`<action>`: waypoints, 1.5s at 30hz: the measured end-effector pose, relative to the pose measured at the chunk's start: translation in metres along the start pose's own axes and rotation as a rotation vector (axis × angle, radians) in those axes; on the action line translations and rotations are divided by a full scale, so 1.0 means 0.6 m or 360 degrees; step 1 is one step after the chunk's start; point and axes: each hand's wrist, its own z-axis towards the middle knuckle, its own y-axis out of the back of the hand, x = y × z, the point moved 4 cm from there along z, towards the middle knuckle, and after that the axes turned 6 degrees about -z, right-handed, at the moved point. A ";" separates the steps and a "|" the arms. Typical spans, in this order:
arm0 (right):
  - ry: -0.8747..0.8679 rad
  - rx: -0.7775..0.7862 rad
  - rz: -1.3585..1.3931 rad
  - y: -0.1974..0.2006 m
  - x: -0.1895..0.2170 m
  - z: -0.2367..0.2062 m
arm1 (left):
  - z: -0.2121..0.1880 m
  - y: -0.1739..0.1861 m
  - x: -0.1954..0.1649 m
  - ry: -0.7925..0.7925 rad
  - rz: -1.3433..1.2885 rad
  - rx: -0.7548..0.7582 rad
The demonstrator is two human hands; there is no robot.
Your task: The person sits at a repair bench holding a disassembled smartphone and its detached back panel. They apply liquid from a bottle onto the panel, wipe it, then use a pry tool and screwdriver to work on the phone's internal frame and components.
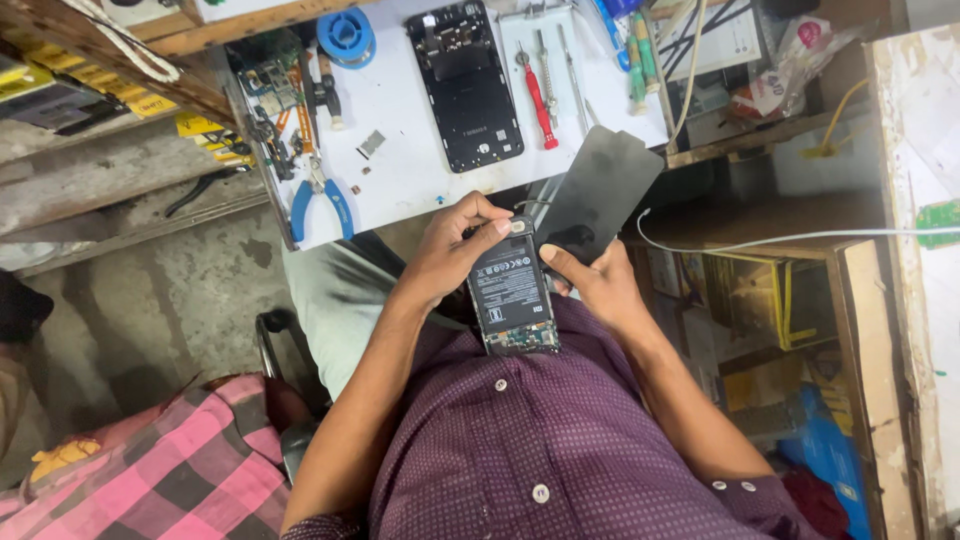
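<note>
shirt: purple dotted shirt (560,440) fills the bottom of the view, closest thing to the camera, buttons down the middle

phone: opened phone (512,290) held over the lap, back off, battery and boards showing

left hand: left hand (455,250) clamped on the phone's upper left edge, thumb pressing near the top corner

right hand: right hand (600,285) gripping the phone's right side, thumb on the edge

panel: dark panel (598,192) swung up and away behind the phone, looks like the lifted screen or cover, can't tell if it's fully free

progress: I'd say it's already opened up, battery still in, nothing put back yet

counter: white counter (400,170) just past the hands

second phone: one more stripped phone frame (466,85) lying flat

tools: one red screwdriver (537,98), one blue-handled pliers (320,195), one blue reel (346,36)

count: two phones total, one in hand and one on the counter
</note>
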 end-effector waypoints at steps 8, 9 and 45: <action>0.0039 0.0067 0.0014 0.002 0.000 -0.003 | -0.001 0.003 -0.002 0.0036 -0.0080 -0.0018; 0.0043 0.0075 0.0011 0.001 -0.001 -0.006 | -0.009 -0.002 -0.001 0.0052 -0.0064 -0.0019; 0.0063 0.0101 0.0119 -0.001 -0.015 -0.012 | -0.009 0.003 -0.016 -0.0005 0.0046 -0.0057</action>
